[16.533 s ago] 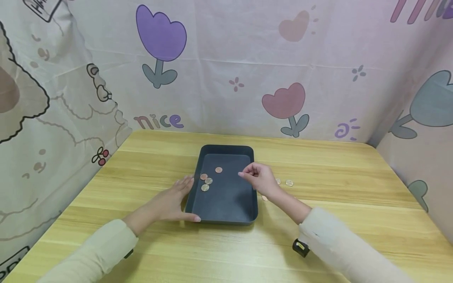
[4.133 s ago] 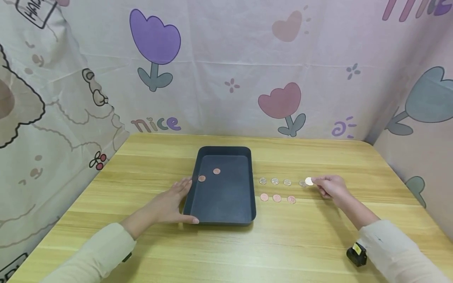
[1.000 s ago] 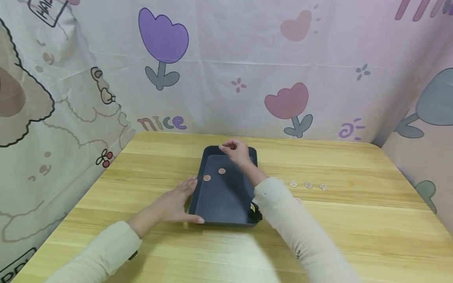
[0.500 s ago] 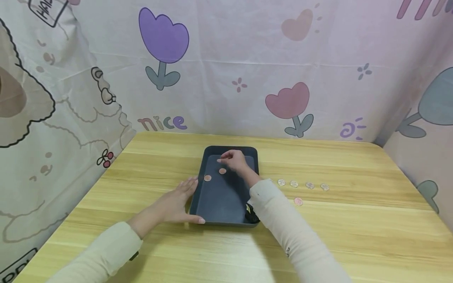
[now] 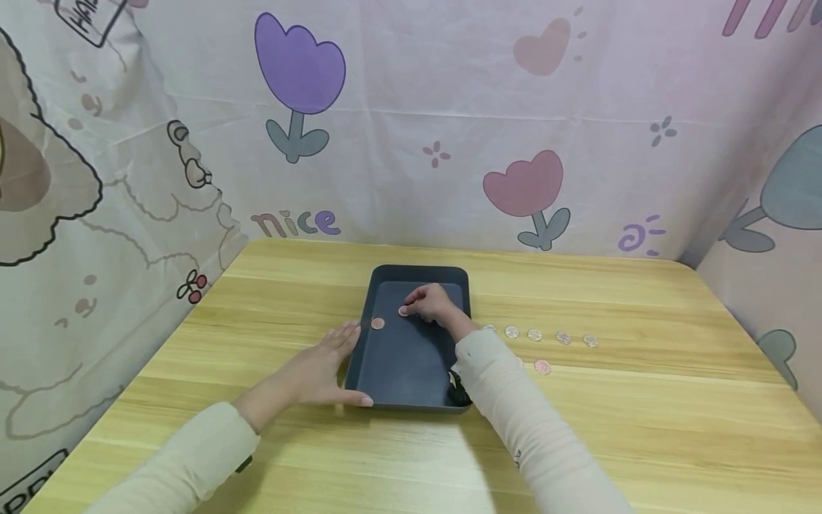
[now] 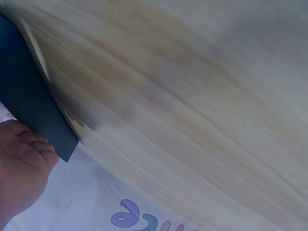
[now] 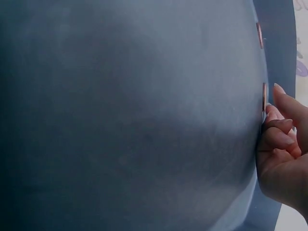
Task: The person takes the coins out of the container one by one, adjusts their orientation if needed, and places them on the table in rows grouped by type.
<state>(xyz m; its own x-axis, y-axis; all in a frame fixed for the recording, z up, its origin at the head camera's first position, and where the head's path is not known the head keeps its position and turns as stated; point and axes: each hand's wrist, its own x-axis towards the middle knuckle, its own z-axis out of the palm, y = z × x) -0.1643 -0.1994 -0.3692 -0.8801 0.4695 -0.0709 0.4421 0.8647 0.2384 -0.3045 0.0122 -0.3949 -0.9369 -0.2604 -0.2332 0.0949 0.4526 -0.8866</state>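
Observation:
Spread along the dark grey tray's point(image 5: 385, 385) left side, my left hand point(image 5: 321, 368) rests with fingers on the side wall and thumb at the near corner. In the left wrist view, this hand point(image 6: 24, 168) touches the tray wall point(image 6: 36, 101) from outside. Inside the tray, my right hand point(image 5: 432, 303) reaches down to a copper-coloured coin point(image 5: 402, 311), which it partly covers. In the right wrist view this coin point(image 7: 264, 96) lies flat, thumb and forefinger beside it without a clear grip, other fingers curled. Another copper-coloured coin point(image 5: 377, 324) lies near the left wall.
Right of the tray, several silvery coins point(image 5: 534, 335) form a row on the wooden table point(image 5: 642, 414). Nearer me lies a second row of copper-coloured coins point(image 5: 542, 367), partly hidden by my right sleeve point(image 5: 514, 407). A printed cloth point(image 5: 411, 86) hangs behind the table.
My right hand has come from the tray's far end down to the coin. Earlier it set a silvery coin in the right-hand row, and silvery coins have left the tray. My left hand stays put.

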